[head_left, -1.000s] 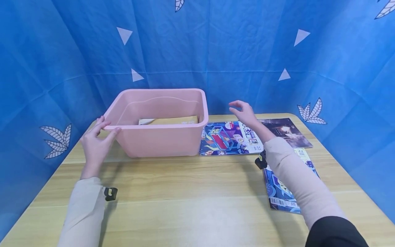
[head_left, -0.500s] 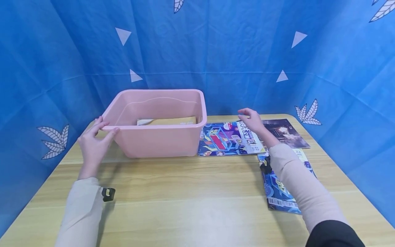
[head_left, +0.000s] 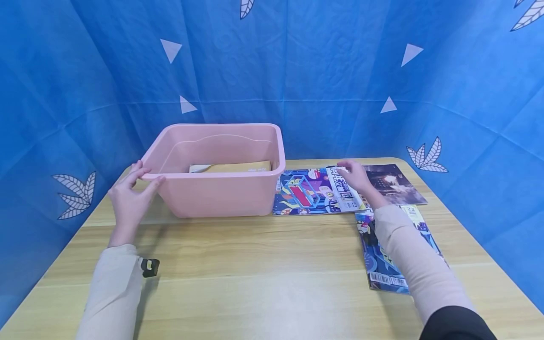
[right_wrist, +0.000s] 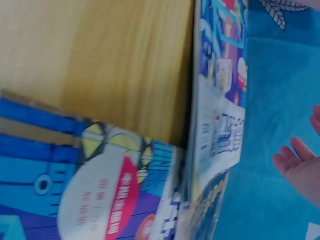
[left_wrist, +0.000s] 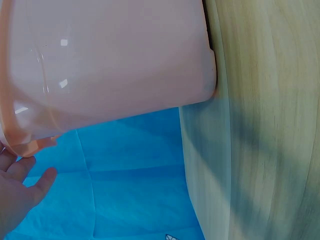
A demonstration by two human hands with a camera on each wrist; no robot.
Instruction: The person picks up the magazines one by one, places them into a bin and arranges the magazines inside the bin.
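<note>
On the wooden surface [head_left: 255, 264] a pink plastic bin [head_left: 216, 189] is gripped at its near-left rim corner by the left hand [head_left: 129, 198], while the colourful magazine [head_left: 314, 191] just beside the bin is touched at its far edge by the right hand [head_left: 356, 176], fingers loosely extended.

Bright, even overhead lighting in all views. Head view: sharp throughout, with soft shadows on the wooden table [head_left: 255, 264] beneath both forearms and a pale sheen in front of the pink bin [head_left: 214, 189]. Left wrist view: small glare spots on the bin wall. Right wrist view: the magazines [right_wrist: 100, 165] appear blurred.
</note>
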